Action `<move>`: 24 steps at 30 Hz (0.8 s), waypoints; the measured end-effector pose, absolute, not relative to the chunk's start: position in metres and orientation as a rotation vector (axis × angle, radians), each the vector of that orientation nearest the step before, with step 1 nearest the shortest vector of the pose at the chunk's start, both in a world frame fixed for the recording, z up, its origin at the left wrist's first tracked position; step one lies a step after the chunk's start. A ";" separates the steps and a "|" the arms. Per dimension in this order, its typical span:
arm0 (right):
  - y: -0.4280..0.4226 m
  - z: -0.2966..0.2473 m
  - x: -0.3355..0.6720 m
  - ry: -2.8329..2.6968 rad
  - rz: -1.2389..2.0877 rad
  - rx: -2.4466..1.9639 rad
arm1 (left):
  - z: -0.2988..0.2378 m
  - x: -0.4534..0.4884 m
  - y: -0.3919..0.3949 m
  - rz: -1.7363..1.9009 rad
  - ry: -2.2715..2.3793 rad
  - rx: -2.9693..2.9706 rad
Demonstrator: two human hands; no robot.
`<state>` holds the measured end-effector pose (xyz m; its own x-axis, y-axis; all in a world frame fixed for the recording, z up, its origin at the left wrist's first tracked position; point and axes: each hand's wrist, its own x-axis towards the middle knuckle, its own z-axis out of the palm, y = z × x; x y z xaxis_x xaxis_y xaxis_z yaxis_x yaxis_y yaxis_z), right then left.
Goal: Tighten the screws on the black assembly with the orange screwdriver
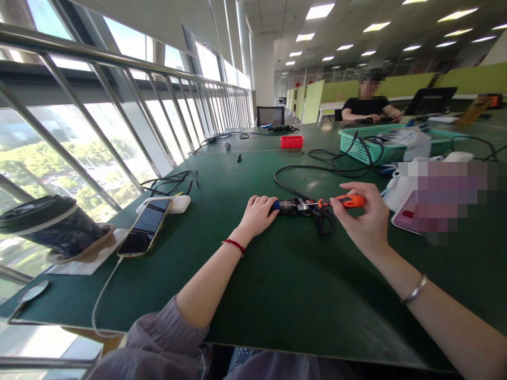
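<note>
On the green table lies a dark cylindrical device with a blue end, its inner parts partly exposed and a black cable running from it. My left hand is wrapped over the blue end and presses it to the tabletop. In my right hand is an orange and black screwdriver, pinched by the handle between thumb and fingers. Its shaft points left, and the tip reaches the middle of the device. What the tip touches is too small to make out. Loops of black wire hang by the device's right end.
A smartphone leans on a white object at left, beside a paper cup. Farther off are a small red tray and a green basket with cables and plastic bags. Someone in black sits across the table.
</note>
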<state>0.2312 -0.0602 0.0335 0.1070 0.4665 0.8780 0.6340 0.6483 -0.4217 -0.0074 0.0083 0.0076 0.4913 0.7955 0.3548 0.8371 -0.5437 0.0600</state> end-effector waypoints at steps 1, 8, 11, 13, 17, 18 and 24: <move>-0.059 0.033 0.231 -1.518 -0.167 -0.919 | 0.008 -0.007 0.008 -0.523 -1.434 -2.609; -0.061 0.034 0.231 -1.546 -0.144 -0.970 | 0.007 -0.008 0.008 -0.522 -1.437 -2.611; -0.062 0.035 0.232 -1.560 -0.161 -0.994 | 0.007 -0.008 0.008 -0.518 -1.439 -2.613; -0.061 0.035 0.232 -1.541 -0.170 -0.950 | 0.007 -0.008 0.008 -0.517 -1.444 -2.611; -0.058 0.034 0.231 -1.504 -0.179 -0.871 | 0.008 -0.007 0.007 -0.514 -1.445 -2.610; -0.058 0.034 0.231 -1.508 -0.171 -0.879 | 0.008 -0.007 0.007 -0.514 -1.444 -2.610; -0.062 0.034 0.231 -1.541 -0.174 -1.006 | 0.006 -0.006 0.008 -0.517 -1.438 -2.600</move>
<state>0.2313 -0.0619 0.0341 0.1036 0.4872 0.8671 0.6687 0.6113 -0.4234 -0.0065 0.0080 0.0061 0.4883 0.7975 0.3542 0.8405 -0.5390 0.0548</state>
